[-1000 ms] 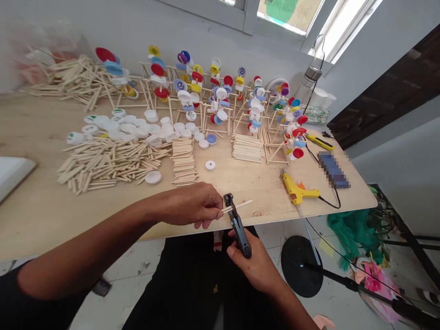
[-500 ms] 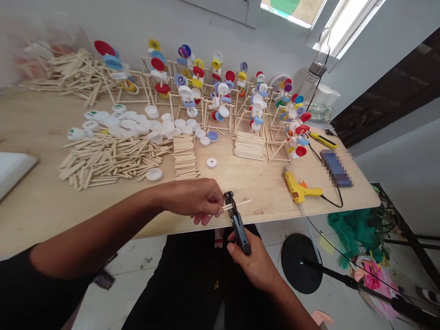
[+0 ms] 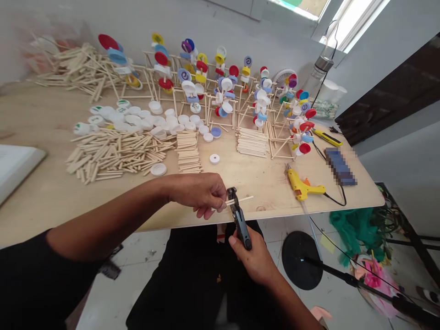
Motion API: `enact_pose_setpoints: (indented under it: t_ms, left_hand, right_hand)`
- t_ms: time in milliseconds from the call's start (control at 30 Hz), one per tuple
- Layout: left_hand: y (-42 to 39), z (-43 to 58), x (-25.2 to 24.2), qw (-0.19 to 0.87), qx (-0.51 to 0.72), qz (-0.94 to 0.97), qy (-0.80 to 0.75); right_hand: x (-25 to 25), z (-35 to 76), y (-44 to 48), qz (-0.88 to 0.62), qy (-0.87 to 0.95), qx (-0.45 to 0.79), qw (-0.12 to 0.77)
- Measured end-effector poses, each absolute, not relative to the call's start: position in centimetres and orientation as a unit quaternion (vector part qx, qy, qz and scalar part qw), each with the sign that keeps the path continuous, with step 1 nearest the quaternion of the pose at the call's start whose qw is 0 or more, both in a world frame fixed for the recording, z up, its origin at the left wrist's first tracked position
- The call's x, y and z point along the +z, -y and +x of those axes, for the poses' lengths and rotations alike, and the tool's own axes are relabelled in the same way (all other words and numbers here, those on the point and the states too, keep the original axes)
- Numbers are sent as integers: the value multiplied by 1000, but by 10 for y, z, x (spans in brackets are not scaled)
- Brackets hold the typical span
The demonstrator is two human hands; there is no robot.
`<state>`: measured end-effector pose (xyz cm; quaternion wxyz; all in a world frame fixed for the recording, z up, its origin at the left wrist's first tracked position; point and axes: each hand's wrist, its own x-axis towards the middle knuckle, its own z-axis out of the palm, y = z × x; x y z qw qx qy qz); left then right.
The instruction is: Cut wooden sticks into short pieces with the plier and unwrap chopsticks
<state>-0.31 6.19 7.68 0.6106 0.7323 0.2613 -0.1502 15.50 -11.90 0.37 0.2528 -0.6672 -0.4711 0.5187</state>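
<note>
Head view, which is nearly what I get from over this shoulder: where is the thin stick (image 3: 245,199)?

"Out between the two hands, above the near strip of the table (image 3: 271,183). The left hand (image 3: 202,190) has its fingers curled in on one end. There may be a second stick pinched beside it; I can't be sure."

"And the right hand (image 3: 256,256)?"

"Lower and closer to the body, wrapped around the handles of the pliers (image 3: 242,231). The hands don't touch each other; stick and tool bridge the gap."

"Which way does the stick lie?"

"Mostly sideways, its free end poking out past the head of the pliers, rising a little toward the right. From the left hand it points right; from the right hand it sits up ahead and slightly left."

"So the tool crosses it?"

"Steeply, yes. The handles slope up and left from the right palm, and the head meets the stick just beside the left fingers. I'd say that crossing is what counts. The left hand is clearly the nearer one, so its fingertips want minding."

"Are the jaws biting?"

"Can't tell from here; they're too small and dark."

"What's close by?"

"Beyond the left wrist, a neat stack of short sticks (image 3: 188,156). Off to the right, well apart, the yellow glue gun (image 3: 302,184)."
</note>
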Motion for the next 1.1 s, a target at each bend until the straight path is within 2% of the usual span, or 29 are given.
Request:
enact_pose_setpoints:
  t_ms: [700, 800, 1000, 1100]
  left_hand:
    - [-59, 0, 73, 541, -157, 780, -272]
    - [-52, 0, 77, 484, -141, 815, -287]
    - [-23, 3, 82, 261, -97, 899, -338]
    - [-8, 3, 75, 205, -101, 897, -378]
  right_hand:
    - [-4, 148, 117, -702, 480, 458, 257]
    - [-6, 147, 117, -703, 483, 452, 261]
    - [-6, 146, 115, -702, 487, 444, 270]
    - [-5, 145, 116, -702, 488, 443, 269]
